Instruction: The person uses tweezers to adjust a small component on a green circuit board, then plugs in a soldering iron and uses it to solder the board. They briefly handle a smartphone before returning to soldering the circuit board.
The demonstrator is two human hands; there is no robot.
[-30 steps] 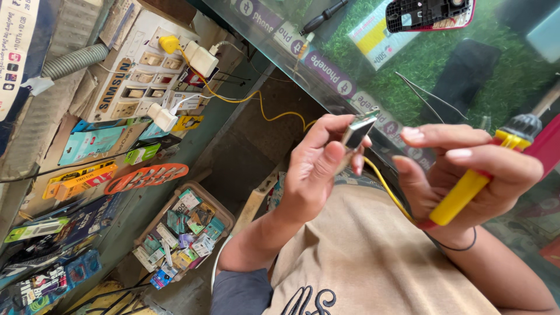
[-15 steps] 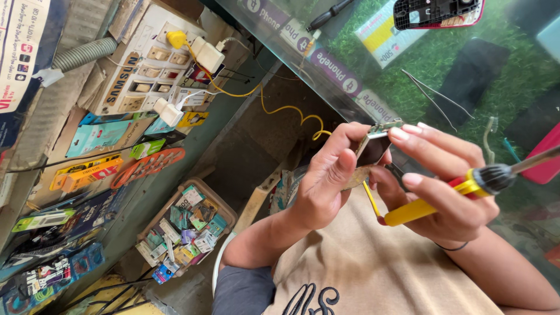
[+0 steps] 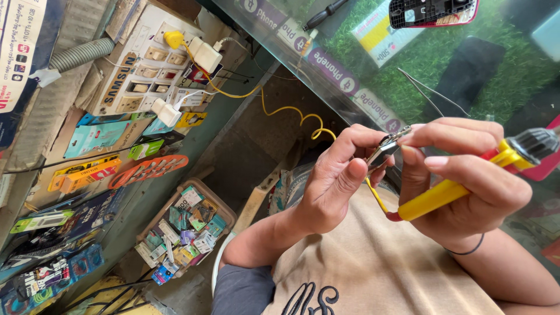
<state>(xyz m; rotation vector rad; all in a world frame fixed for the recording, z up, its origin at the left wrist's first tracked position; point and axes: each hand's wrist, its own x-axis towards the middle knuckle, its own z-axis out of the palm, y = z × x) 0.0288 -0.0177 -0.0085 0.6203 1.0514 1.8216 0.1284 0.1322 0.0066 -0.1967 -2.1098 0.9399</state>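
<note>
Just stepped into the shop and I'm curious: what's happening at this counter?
A person is working with both hands held close above their lap. The left hand pinches a small metal part between thumb and fingers. The right hand also touches that part with its fingertips while gripping a yellow soldering iron, whose yellow cord runs to a plug in the power strip. Tweezers lie on the green mat beyond.

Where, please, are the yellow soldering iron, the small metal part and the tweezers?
Yellow soldering iron (image 3: pixel 434 198): head view, on its handle.
Small metal part (image 3: pixel 382 153): head view, on its body.
Tweezers (image 3: pixel 429 92): head view, on one arm.
</note>
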